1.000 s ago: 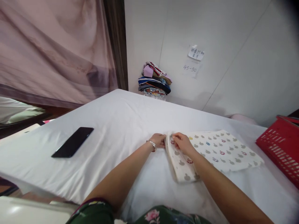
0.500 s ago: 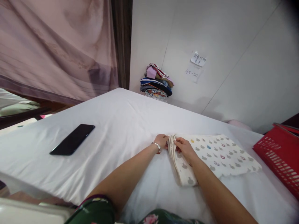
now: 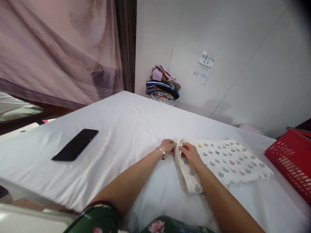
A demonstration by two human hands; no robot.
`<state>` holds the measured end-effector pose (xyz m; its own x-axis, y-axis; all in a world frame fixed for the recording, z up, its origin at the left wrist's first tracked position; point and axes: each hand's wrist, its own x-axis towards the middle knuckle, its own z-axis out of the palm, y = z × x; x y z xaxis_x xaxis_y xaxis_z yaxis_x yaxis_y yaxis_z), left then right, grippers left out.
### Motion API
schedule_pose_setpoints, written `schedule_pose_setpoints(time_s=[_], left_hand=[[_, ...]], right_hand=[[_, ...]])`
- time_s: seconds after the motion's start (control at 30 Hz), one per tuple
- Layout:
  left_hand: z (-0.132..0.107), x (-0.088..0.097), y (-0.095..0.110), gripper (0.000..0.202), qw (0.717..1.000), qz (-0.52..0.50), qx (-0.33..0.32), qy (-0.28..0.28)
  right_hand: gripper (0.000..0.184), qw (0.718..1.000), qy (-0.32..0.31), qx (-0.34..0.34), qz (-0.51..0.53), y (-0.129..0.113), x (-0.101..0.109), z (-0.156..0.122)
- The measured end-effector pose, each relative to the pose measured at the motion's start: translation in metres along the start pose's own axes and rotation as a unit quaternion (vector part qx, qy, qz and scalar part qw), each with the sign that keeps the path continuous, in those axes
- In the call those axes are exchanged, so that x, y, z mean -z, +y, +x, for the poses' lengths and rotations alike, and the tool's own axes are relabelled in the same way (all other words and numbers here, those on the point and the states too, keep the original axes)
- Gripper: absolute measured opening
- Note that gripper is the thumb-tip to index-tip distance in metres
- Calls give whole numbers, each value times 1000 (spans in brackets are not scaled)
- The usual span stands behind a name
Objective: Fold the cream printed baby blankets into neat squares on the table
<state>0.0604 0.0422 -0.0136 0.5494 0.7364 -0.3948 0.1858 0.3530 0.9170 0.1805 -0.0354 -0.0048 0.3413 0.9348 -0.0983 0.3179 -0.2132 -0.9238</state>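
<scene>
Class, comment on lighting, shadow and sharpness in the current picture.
Head view: top-right corner darkened; head view: soft shadow on the wall, right of the clothes stack; head view: print on the patterned cloth distinguishable, though fine detail looks soft.

"What lies on the left?"
"A flat, black, rectangular phone-like device (image 3: 75, 144) on the white-clothed worktop (image 3: 116, 129). Behind it hangs a pink fabric curtain (image 3: 60, 48)."
"And farther back?"
"A stack of folded, multicoloured fabrics (image 3: 162, 86) stands beside the pale grey panelled wall (image 3: 230, 38). Two handwritten white paper notes (image 3: 206, 61) are stuck up there, the lower reading 45-50."
"Far right?"
"A slotted red plastic basket (image 3: 291, 157), cut off by the view's edge."
</scene>
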Motion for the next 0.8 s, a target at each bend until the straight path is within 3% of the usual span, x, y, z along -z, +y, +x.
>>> schedule_pose_setpoints(time_s=[0.13,0.2,0.33,0.47,0.57,0.7,0.8], left_hand=[[-3,0,0,35,997,46,-35,44],[-6,1,-1,41,983,115,-111,94],[-13,-1,-1,22,892,312,-279,167],[-14,-4,-2,19,869,388,-265,153],[-12,-6,-2,21,867,413,-238,145],[-9,-8,-1,22,862,434,-215,152],[-6,-8,0,19,859,440,-212,154]], right_hand=[[26,999,24,10,22,3,-3,1],[30,998,43,17,45,6,-4,1],[38,995,45,33,77,10,-4,-3],[47,998,-12,30,47,8,7,3],[46,995,-36,54,-74,4,21,19],[35,957,-60,120,-258,-1,31,37],[21,932,-81,175,-306,-5,31,39]])
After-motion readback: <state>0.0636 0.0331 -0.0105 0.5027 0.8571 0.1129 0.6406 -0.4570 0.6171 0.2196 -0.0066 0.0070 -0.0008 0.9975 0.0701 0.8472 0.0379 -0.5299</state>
